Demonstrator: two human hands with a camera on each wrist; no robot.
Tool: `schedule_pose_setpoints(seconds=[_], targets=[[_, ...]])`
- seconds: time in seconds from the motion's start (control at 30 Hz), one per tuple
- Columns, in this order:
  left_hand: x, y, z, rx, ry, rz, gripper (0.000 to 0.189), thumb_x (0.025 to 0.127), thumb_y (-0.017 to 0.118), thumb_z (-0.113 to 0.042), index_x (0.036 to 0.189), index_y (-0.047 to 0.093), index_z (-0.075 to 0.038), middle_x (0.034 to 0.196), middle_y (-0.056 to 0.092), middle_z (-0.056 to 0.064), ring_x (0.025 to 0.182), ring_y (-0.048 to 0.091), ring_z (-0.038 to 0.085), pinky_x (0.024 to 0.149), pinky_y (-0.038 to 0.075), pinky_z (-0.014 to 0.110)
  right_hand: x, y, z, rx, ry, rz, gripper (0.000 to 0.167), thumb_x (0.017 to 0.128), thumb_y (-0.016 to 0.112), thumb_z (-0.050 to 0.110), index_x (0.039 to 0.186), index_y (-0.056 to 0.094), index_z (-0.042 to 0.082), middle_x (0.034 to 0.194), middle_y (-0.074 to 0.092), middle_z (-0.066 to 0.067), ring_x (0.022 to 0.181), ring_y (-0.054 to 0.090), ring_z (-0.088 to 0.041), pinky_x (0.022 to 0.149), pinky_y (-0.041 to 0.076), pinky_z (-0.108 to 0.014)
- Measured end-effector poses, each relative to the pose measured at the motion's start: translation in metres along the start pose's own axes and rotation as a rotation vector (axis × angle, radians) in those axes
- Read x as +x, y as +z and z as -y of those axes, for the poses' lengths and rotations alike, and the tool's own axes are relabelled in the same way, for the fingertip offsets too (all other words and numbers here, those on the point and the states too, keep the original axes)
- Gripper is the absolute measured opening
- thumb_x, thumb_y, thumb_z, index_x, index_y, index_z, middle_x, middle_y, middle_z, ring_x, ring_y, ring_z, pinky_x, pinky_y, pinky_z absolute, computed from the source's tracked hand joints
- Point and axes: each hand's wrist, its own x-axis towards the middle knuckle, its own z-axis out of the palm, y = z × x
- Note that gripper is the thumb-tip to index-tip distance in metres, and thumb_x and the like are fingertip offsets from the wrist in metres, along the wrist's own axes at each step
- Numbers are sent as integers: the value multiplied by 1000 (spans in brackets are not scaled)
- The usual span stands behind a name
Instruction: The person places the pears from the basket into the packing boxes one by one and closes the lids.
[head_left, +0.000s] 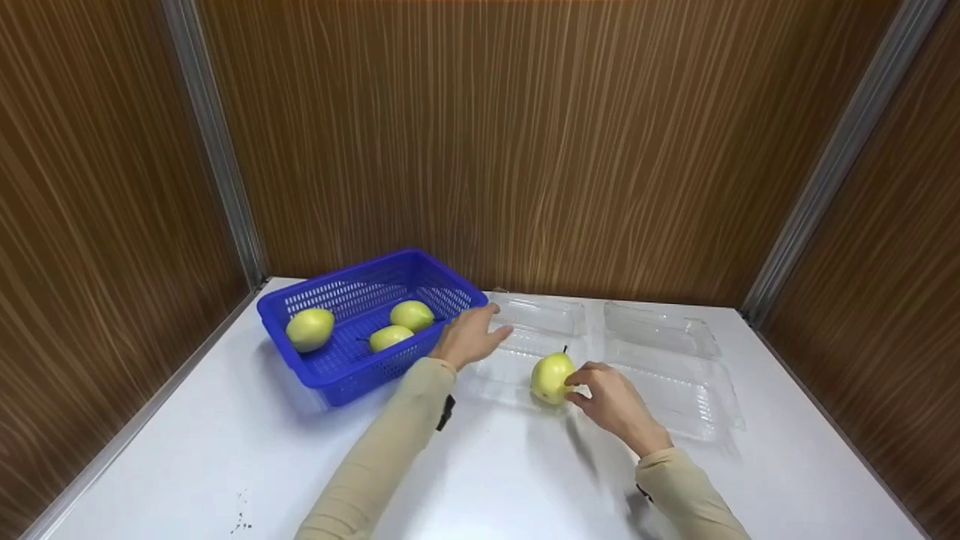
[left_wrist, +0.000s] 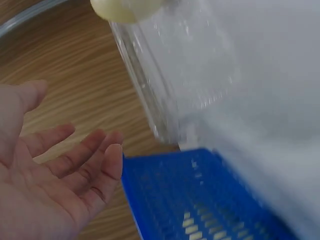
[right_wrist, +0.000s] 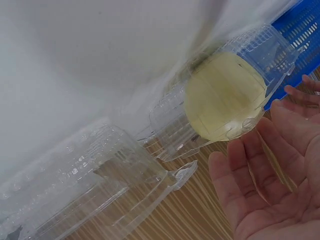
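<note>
A yellow-green pear (head_left: 551,379) with a dark stem sits at the right end of the left clear plastic container (head_left: 536,315). My right hand (head_left: 616,405) is beside the pear, fingers loosely bent; in the right wrist view the pear (right_wrist: 225,97) shows through the clear wall, and the hand (right_wrist: 275,170) appears not to grip it. By the right rim of the blue basket (head_left: 349,384), my left hand (head_left: 471,337) hovers with thumb and fingers spread and holds nothing. Its palm (left_wrist: 50,190) looks bare in the left wrist view.
Three more pears lie in the basket, one pear (head_left: 310,330) at its left end. A second clear plastic container (head_left: 660,330) stands open to the right. Wood-patterned panels (head_left: 480,150) enclose the white table (head_left: 480,480) at the back and both sides.
</note>
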Motion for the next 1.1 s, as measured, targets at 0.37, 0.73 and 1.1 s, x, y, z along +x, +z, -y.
schedule_pose_setpoints(seconds=[0.37,0.73,1.1], targets=[[-5,-53,27,104,-83,-104,44,95,59,-36,131,60,-10,129,65,11,112,64,31,93,51,48,-2,1,-3,2,-30,23,12,77,79,4,89,78,6,83,70,-4,82,67,-27,74,54,-41],[5,-109,65,178,-159,-151,44,95,58,-28,131,57,-3,128,63,19,104,65,38,90,51,53,-5,1,-4,-41,-71,0,9,76,80,4,84,79,8,81,72,-1,80,66,-21,75,54,-40],[-1,-132,118,168,-361,-38,47,95,56,-22,133,52,4,132,57,27,118,56,45,98,46,57,-6,3,1,-26,-59,10,10,77,79,3,85,79,8,83,72,-2,82,67,-21,77,55,-41]])
